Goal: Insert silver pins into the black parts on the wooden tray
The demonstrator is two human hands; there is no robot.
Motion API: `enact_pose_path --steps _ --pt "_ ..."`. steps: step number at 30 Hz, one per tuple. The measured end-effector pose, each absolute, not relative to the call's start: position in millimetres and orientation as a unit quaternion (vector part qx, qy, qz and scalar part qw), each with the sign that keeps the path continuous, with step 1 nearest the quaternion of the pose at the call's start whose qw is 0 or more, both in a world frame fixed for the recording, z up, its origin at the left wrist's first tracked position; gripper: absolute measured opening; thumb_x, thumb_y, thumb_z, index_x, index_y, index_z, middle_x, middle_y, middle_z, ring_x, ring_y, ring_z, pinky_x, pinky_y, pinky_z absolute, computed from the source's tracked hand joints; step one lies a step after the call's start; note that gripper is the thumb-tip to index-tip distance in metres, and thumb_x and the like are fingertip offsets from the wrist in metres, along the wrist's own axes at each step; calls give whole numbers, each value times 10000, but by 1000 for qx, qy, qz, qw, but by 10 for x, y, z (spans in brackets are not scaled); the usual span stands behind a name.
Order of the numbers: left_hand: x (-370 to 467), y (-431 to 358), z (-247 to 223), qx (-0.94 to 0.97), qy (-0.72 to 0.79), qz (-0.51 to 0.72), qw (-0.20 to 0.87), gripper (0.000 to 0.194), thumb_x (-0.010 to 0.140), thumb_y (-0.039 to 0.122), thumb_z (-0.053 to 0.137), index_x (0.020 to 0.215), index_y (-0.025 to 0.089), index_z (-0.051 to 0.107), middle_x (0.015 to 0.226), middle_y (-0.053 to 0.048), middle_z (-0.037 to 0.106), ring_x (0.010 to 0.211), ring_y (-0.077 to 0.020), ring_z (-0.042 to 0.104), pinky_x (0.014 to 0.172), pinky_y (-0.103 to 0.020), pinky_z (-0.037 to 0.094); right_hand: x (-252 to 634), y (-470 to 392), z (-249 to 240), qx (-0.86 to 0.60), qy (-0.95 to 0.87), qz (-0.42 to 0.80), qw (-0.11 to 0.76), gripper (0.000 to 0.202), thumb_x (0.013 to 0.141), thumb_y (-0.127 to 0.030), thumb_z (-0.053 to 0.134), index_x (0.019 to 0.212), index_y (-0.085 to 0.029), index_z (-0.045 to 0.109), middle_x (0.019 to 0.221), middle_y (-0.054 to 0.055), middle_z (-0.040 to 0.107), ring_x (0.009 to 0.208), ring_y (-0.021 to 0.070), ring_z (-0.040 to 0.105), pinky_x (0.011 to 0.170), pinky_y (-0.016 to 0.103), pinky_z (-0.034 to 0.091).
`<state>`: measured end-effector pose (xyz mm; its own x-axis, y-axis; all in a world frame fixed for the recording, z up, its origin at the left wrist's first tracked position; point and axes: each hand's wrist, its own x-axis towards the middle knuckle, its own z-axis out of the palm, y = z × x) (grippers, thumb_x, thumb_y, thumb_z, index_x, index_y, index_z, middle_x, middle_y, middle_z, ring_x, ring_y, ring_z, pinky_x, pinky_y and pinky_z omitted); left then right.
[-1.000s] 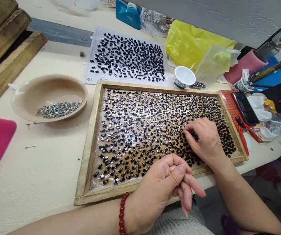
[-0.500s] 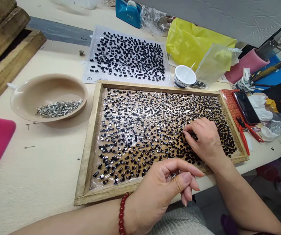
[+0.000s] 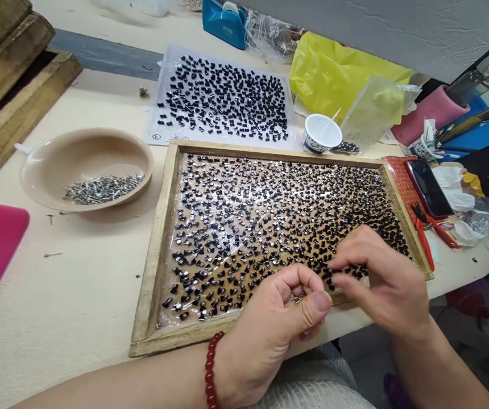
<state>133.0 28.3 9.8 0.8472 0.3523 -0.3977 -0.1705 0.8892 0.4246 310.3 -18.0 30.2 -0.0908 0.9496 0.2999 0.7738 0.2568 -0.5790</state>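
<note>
My left hand [image 3: 285, 315], with a red bead bracelet [image 3: 211, 369] at its wrist, is curled over the front edge of a wooden-framed tray [image 3: 146, 284]. Small metal pins show between its bent fingers. To its right, my right hand [image 3: 383, 278] hangs over the tray's front right part, thumb and index finger apart, with nothing visible between them. Rows of small black pieces [image 3: 244, 227] with shiny metal bits cover the tray under clear film. A beige bowl [image 3: 86, 142] to the left contains a heap of metal pins [image 3: 103, 189].
Behind the tray lies a white sheet [image 3: 153, 128] of black pieces, beside a small white cup [image 3: 322, 133] and yellow bag [image 3: 325, 68]. Red pliers [image 3: 423, 238] and a phone [image 3: 427, 187] are at right. Wooden frames [image 3: 23, 102] stand at far left.
My right hand has come off the tray's pieces toward me, and its thumb and index finger have parted. The left hand's fingers have curled in more.
</note>
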Motion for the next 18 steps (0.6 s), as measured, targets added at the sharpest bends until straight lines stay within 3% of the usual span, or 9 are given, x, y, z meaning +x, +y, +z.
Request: enact_pose_path --steps 4,18 --pt "1329 285 83 181 233 136 946 288 725 318 747 731 139 522 596 54 442 534 -53 350 510 -184 261 2961 -337 363 -549 -722 219 360 153 761 -158 650 899 -187 590 767 24 572 733 148 536 666 323 436" --pt "1313 279 105 190 227 107 949 304 711 329 758 744 137 525 604 54 432 533 -50 331 504 -181 246 2936 -370 369 -545 -710 222 387 174 734 -56 608 856 -181 604 730 13 558 695 132 527 644 321 444"
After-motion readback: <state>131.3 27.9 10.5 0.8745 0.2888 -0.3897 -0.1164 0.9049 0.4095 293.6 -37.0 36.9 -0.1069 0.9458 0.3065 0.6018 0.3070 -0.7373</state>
